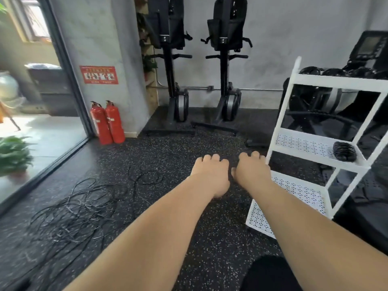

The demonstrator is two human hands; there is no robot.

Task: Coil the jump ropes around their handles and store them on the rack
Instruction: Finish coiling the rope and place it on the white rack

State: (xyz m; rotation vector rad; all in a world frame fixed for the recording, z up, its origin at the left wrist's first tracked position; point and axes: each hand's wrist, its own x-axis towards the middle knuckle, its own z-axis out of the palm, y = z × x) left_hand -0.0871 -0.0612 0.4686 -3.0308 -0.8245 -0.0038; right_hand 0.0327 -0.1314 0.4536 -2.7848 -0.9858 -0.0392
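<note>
A tangle of loose black jump ropes [73,211] lies on the speckled rubber floor at the left. The white metal rack [281,122] stands at the right, with one coiled black rope [344,151] on its middle shelf and several dark bundles [333,72] on its top shelf. My left hand [211,175] and my right hand [252,171] reach forward side by side, backs up, just left of the rack's middle shelf. Their fingers curl downward. Anything under the palms is hidden.
Two red fire extinguishers [107,122] stand by the grey pillar. Two upright black rowing machines [176,59] lean against the back wall. A glass wall [42,85] runs along the left, with a plant [12,154] behind it. More black gym equipment [319,106] sits behind the rack.
</note>
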